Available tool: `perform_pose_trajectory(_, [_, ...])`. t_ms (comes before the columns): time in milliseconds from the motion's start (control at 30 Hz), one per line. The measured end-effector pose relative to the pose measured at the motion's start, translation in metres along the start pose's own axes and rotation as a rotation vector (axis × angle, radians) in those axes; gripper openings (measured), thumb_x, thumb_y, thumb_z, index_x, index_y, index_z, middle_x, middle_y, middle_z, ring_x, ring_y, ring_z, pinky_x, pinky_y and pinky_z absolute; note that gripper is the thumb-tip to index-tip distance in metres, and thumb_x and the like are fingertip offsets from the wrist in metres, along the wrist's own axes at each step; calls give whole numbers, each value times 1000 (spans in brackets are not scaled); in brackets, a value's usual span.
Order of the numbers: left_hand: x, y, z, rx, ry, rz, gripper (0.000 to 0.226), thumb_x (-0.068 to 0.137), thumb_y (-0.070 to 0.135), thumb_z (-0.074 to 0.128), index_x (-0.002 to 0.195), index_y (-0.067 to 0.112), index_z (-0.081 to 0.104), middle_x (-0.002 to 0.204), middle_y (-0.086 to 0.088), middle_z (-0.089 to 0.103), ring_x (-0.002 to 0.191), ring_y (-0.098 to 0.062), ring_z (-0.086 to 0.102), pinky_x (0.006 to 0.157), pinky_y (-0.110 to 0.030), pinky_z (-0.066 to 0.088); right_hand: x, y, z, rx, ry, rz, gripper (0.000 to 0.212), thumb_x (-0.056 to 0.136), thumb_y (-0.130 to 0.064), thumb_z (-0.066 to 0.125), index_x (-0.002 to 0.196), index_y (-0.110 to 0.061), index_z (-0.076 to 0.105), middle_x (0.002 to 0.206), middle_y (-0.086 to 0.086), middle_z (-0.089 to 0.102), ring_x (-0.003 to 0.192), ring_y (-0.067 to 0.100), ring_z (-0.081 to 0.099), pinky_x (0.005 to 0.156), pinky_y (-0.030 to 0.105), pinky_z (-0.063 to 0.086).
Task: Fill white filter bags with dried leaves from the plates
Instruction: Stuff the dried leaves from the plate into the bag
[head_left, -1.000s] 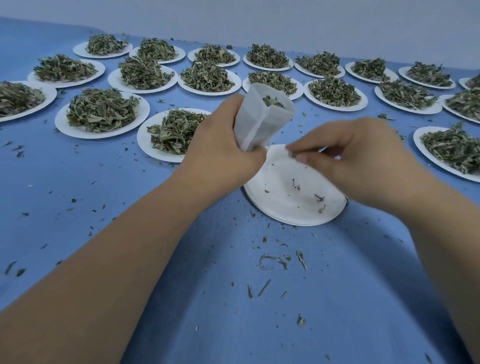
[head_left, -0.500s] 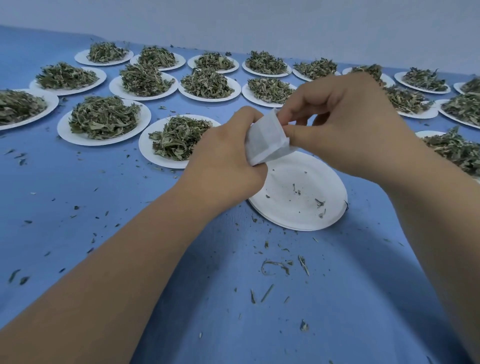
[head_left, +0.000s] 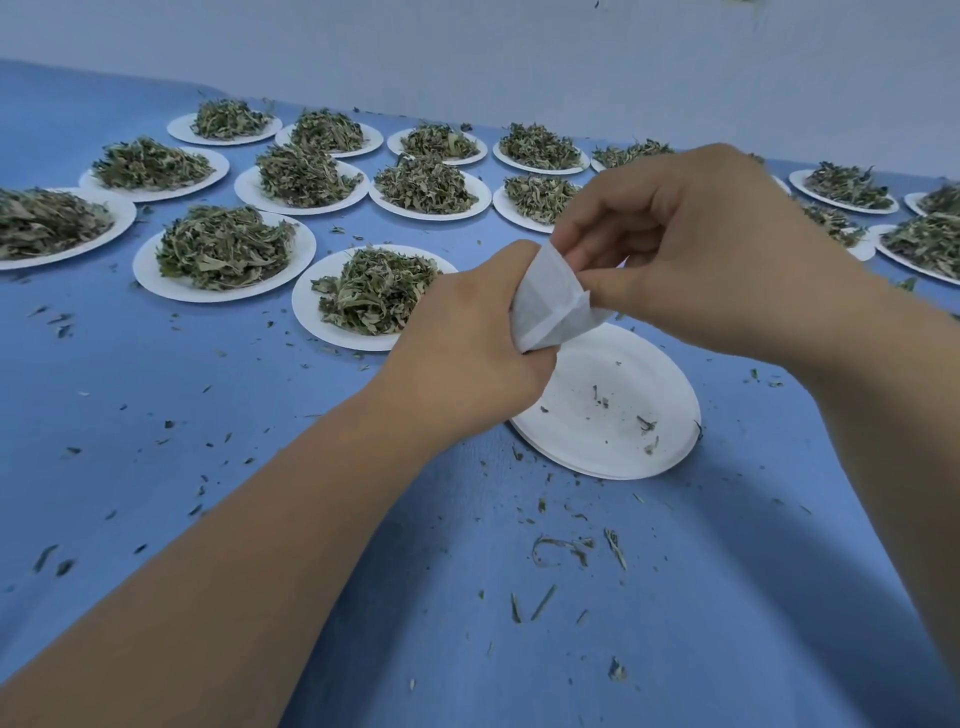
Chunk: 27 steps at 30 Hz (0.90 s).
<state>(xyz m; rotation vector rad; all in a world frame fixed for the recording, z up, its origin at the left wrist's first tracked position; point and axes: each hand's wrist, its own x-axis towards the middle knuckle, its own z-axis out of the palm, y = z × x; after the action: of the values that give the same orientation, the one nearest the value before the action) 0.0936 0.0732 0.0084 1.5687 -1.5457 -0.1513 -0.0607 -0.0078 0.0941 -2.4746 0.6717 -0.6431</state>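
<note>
Nearest the camera, the blue cloth (head_left: 675, 613) covering the table is littered with leaf scraps (head_left: 561, 550) – short stems, crumbs and one curled strand. Both bare forearms reach forward over it, the left from the lower left corner and the right from the right edge. Just beyond the scraps lies a white plate (head_left: 623, 364) holding only a few specks of leaf. Above its far left edge, clear of the cloth, the two hands meet on a white filter bag (head_left: 545, 312). The left hand (head_left: 467, 358) has its fingers curled round the bag's lower part, with the back of the hand toward the camera. The right hand (head_left: 701, 260) comes in from above and to the right, its thumb and bent fingers pinching the bag's upper edge, where the paper looks creased and gathered. Whether there are leaves inside the bag cannot be told from here. Just left of the left hand sits a plate (head_left: 304, 312) heaped with dried leaves (head_left: 374, 291), partly hidden by the knuckles. Further left is another heaped plate (head_left: 145, 270), and behind these more plates of leaves stand in rows across the cloth – some of them covered by the right hand and wrist. A pale wall (head_left: 467, 52) closes the far side of the table.
</note>
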Motion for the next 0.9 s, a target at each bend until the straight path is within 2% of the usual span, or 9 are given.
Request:
perform_pose_trajectory(100, [1, -3, -1, 37, -12, 8, 23, 79, 23, 68, 95, 31, 53, 73, 5, 57, 66, -16, 53, 55, -40, 47, 2, 2, -8, -18, 0, 8, 19, 79, -8, 81, 87, -24, 73, 76, -9, 74, 71, 10, 72, 67, 20, 57])
perform_pose_trajectory(167, [2, -4, -1, 48, -11, 10, 25, 78, 25, 66, 89, 38, 47, 70, 8, 53, 63, -13, 51, 52, -34, 44, 3, 4, -11, -41, -32, 8, 18, 79, -11, 82, 87, -24, 73, 76, -11, 74, 71, 9, 71, 63, 14, 53])
perform_pose_trajectory(233, [3, -5, -2, 54, -5, 4, 29, 77, 27, 66, 82, 43, 41, 67, 10, 51, 63, -11, 50, 50, -27, 38, 2, 4, -12, -24, -50, 8, 17, 80, -11, 83, 89, -24, 75, 77, -13, 75, 73, 4, 72, 67, 14, 55])
perform_pose_trajectory(333, [2, -5, -2, 39, 5, -6, 29, 76, 30, 65, 85, 44, 42, 68, 12, 53, 66, -9, 52, 49, -20, 35, 1, 6, -11, 15, -39, 5, 19, 81, -8, 82, 91, -24, 78, 77, -15, 76, 72, 0, 72, 67, 11, 55])
perform_pose_trajectory(500, [3, -6, -2, 12, 27, -35, 33, 79, 25, 68, 84, 48, 46, 70, 12, 55, 66, -7, 52, 51, -20, 34, 9, 4, -14, -33, -12, 32, 17, 80, -15, 86, 90, -24, 75, 77, -13, 76, 65, 12, 74, 61, 29, 61])
perform_pose_trajectory(567, [4, -7, -3, -27, 36, -57, 29, 81, 24, 70, 99, 43, 58, 81, 10, 62, 73, -8, 56, 57, -26, 44, 12, 4, -17, -15, 14, 37, 18, 79, -17, 87, 90, -24, 75, 77, -12, 77, 63, 14, 74, 59, 30, 61])
perform_pose_trajectory(633, [4, -8, -4, -55, 52, -83, 33, 82, 24, 71, 111, 34, 61, 89, 10, 64, 78, -10, 58, 63, -31, 47, 15, 3, -18, 28, 28, 28, 19, 78, -15, 88, 90, -21, 75, 77, -9, 77, 66, 14, 75, 57, 27, 61])
perform_pose_trajectory(800, [6, -10, -5, -48, 72, -100, 31, 82, 25, 71, 109, 35, 60, 86, 11, 64, 77, -10, 59, 66, -34, 51, 21, 4, -17, 12, 16, -8, 24, 78, -9, 87, 95, -21, 75, 82, -9, 77, 78, 5, 75, 80, 23, 60])
perform_pose_trajectory(900, [8, -13, -7, -35, 107, -111, 28, 81, 25, 70, 107, 32, 61, 83, 9, 64, 75, -12, 58, 66, -41, 52, 23, 2, -17, 9, -54, -36, 25, 84, -1, 79, 99, -21, 75, 87, -10, 77, 84, 1, 74, 84, 18, 57])
